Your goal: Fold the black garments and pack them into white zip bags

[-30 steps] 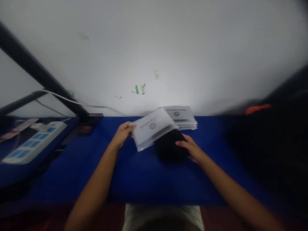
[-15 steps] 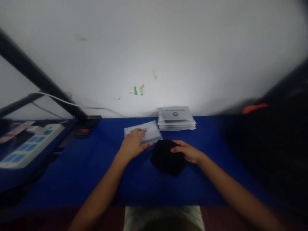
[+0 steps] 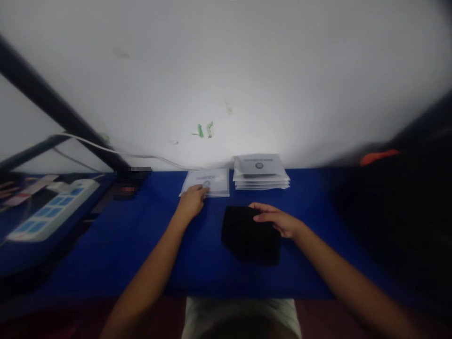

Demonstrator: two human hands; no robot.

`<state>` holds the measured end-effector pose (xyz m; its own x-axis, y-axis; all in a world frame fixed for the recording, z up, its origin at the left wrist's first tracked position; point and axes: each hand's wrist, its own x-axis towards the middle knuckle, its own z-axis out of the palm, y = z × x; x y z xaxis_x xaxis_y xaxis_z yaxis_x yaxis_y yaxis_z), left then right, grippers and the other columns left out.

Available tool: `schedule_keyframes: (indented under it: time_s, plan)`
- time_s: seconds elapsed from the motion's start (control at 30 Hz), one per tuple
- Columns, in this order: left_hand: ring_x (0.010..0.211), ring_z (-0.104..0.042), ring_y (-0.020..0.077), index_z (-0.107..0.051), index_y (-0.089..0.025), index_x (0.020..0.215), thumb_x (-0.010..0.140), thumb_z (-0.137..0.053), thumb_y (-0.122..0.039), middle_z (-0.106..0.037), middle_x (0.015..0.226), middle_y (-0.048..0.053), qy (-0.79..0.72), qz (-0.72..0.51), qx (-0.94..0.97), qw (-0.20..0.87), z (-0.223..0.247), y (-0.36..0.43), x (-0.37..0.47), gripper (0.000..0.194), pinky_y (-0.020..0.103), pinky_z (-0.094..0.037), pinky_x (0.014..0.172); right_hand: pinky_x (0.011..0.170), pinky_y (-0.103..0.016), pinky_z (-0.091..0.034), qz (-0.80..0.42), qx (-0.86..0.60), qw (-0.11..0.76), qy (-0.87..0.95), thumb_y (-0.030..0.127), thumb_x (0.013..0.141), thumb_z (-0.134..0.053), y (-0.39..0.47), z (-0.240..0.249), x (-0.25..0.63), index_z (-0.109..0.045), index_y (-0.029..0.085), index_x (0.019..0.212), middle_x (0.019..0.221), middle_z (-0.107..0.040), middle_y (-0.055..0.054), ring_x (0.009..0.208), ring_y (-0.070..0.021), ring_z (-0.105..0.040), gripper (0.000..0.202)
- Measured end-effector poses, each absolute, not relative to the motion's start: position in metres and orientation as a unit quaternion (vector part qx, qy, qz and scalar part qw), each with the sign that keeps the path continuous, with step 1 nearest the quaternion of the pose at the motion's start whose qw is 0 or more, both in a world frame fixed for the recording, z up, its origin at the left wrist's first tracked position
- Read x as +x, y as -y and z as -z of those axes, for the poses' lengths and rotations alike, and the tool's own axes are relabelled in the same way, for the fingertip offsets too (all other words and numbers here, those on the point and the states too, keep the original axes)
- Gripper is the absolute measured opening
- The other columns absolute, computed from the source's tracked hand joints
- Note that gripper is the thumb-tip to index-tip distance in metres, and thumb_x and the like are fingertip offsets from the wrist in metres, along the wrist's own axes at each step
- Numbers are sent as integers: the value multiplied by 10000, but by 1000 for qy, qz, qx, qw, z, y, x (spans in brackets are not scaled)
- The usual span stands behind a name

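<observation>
My right hand (image 3: 277, 220) grips the upper right edge of a black folded item (image 3: 249, 238), thumb on top, over the blue table. The fingers of my left hand (image 3: 194, 200) touch the front edge of a pale printed packet (image 3: 219, 180) lying near the wall. Whether those fingers pinch the packet or only rest on it is hard to tell. Just right of this packet stands a stack of several similar packets (image 3: 261, 172) with dark print on the top one.
A white power strip with blue sockets (image 3: 52, 212) lies at the left, with a person's fingers (image 3: 7, 190) beyond it. A white cable (image 3: 141, 155) runs along the wall. An orange object (image 3: 379, 157) sits on a dark mass at the right.
The pale packet has moved back towards the wall and now lies straighter beside the stack. My left hand has drawn left off its top to its front edge. The black item looks more spread out.
</observation>
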<state>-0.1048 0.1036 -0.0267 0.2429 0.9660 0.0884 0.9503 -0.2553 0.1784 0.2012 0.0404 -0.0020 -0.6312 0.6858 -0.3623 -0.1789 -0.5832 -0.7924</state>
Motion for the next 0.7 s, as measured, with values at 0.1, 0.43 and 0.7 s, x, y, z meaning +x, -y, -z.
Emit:
schedule_keyframes:
  time_s: [0.1, 0.43, 0.7]
  plan:
    - [1274, -508, 277, -624, -199, 1278, 853, -450, -74, -555, 1371, 134, -581, -120, 803, 60, 34, -108, -103, 475, 423, -408, 1063, 514, -123, -520, -819, -341, 271, 373, 181, 757, -741, -40, 0, 200, -617, 206, 1008, 822, -670, 25, 622, -82, -670, 280]
    - [1310, -485, 252, -635, -189, 1253, 619, -430, 49, -575, 1365, 95, -490, -164, 849, 113, 39, -121, -95, 708, 469, -369, 1122, 414, -115, -424, -800, -345, 267, 411, 199, 745, -733, -45, 3, 203, -607, 210, 1067, 806, -651, 30, 526, -58, -599, 345]
    - [1084, -602, 222, -660, -188, 944, 667, -390, 21, -684, 1050, 79, -470, -206, 849, 130, 39, -122, -93, 440, 424, -470, 1002, 443, -144, -400, -707, -422, 255, 506, 337, 782, -718, -58, 3, 218, -636, 200, 1047, 721, -632, 40, 529, -71, -558, 310]
